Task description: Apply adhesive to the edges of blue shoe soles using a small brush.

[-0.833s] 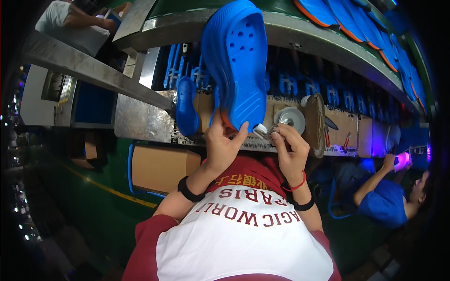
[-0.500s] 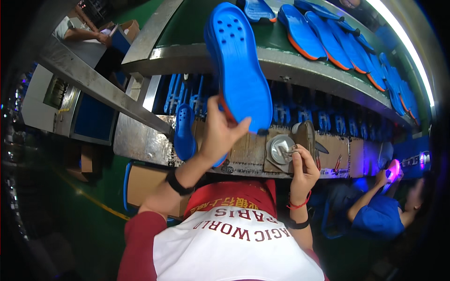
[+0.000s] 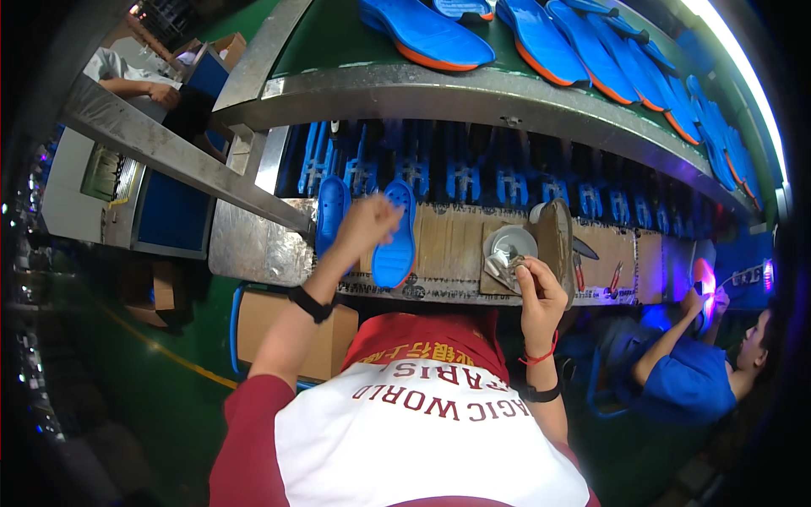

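Observation:
My left hand (image 3: 368,226), smeared by motion, hovers over the upper part of a blue shoe sole (image 3: 393,256) lying on the cardboard-covered bench. Whether its fingers touch the sole cannot be told. Left of it, partly behind my wrist, lies a second blue sole (image 3: 331,207). My right hand (image 3: 541,297) is closed in a pinch on a small, pale, thin tool (image 3: 505,269), whose exact kind is unclear. That tool is held over a round white bowl (image 3: 509,241). On the green shelf above rests a blue sole with an orange edge (image 3: 431,36).
A row of blue-soled soles (image 3: 591,51) fills the upper shelf behind its metal rail (image 3: 473,97). Pliers (image 3: 616,277) and a blade (image 3: 583,248) lie right of the bowl. A metal post (image 3: 177,152) slants at left. A co-worker in blue (image 3: 684,384) sits at right.
The sole my left hand held up is now out of that hand, and one lies on the upper shelf. My left hand has come down to the sole on the bench. My right hand stays by the bowl.

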`<action>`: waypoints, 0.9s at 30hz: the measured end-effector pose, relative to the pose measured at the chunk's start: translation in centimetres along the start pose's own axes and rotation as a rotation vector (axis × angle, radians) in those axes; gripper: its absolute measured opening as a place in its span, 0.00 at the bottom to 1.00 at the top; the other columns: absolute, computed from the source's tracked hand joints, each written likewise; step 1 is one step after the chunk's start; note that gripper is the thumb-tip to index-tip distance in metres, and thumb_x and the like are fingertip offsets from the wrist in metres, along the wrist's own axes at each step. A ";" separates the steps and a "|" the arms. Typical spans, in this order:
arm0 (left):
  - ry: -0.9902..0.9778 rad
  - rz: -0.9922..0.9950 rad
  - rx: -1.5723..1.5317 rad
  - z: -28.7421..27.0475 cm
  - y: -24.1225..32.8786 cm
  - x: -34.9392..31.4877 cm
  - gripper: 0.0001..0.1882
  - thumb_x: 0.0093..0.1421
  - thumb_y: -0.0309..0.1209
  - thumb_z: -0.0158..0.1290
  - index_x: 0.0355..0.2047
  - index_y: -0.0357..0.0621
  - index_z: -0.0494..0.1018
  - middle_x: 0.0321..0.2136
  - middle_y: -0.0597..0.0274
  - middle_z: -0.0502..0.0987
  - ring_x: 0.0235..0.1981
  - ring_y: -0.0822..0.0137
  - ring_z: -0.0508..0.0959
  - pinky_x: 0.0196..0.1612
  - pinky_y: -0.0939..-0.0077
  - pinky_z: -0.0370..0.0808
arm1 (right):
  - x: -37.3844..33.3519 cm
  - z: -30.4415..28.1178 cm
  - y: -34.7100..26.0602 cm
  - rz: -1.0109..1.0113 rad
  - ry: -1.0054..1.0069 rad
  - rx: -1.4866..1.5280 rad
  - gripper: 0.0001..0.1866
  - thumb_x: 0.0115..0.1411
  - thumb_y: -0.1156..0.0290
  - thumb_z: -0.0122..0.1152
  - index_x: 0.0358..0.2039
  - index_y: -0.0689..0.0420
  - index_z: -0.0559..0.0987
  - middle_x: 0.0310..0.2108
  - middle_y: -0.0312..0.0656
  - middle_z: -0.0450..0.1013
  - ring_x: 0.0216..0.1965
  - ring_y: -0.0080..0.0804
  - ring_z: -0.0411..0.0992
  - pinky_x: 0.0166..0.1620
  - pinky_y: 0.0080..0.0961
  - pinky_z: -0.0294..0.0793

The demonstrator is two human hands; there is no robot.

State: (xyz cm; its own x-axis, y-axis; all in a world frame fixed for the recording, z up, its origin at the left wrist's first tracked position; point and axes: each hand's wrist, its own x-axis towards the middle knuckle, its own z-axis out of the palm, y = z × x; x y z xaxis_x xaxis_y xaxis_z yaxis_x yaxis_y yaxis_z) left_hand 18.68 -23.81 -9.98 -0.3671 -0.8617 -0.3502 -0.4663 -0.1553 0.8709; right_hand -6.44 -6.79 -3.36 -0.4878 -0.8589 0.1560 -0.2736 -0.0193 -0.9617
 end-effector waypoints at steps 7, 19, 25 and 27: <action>0.486 0.237 0.477 7.4 -18.5 -5.4 0.29 0.50 0.41 0.64 0.42 0.35 0.63 0.36 0.51 0.70 0.28 0.56 0.73 0.35 0.65 0.73 | -1.2 0.6 1.9 0.119 -0.068 0.004 0.07 0.57 0.77 0.61 0.35 0.67 0.79 0.34 0.40 0.77 0.27 0.16 0.68 0.30 0.13 0.66; 0.087 0.077 -0.717 2.9 -1.6 -9.4 0.27 0.56 0.20 0.55 0.55 0.37 0.60 0.48 0.55 0.71 0.48 0.65 0.73 0.49 0.75 0.72 | -1.1 1.8 0.2 0.025 -0.164 -0.064 0.06 0.56 0.77 0.62 0.33 0.65 0.79 0.33 0.40 0.77 0.22 0.16 0.66 0.25 0.13 0.63; 0.207 0.272 -0.578 3.8 4.6 -10.1 0.29 0.54 0.15 0.55 0.55 0.35 0.58 0.46 0.54 0.72 0.46 0.68 0.75 0.46 0.76 0.76 | -0.7 2.7 -2.2 -0.059 -0.200 -0.039 0.05 0.55 0.78 0.62 0.33 0.65 0.79 0.33 0.40 0.76 0.21 0.15 0.65 0.23 0.14 0.61; 0.239 0.282 -0.534 4.2 5.7 -10.3 0.29 0.54 0.16 0.55 0.55 0.34 0.58 0.46 0.54 0.72 0.45 0.68 0.76 0.45 0.77 0.76 | -0.5 3.1 -2.9 -0.090 -0.206 -0.030 0.05 0.54 0.79 0.62 0.33 0.64 0.79 0.32 0.40 0.76 0.21 0.15 0.65 0.23 0.14 0.61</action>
State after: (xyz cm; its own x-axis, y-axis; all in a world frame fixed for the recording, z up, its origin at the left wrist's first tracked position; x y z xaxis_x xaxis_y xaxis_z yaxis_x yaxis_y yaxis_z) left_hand 16.44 -13.74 -2.90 -0.1987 -0.9787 -0.0508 0.1089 -0.0735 0.9913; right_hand -2.77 -7.88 -1.33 -0.2821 -0.9407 0.1884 -0.3340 -0.0878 -0.9385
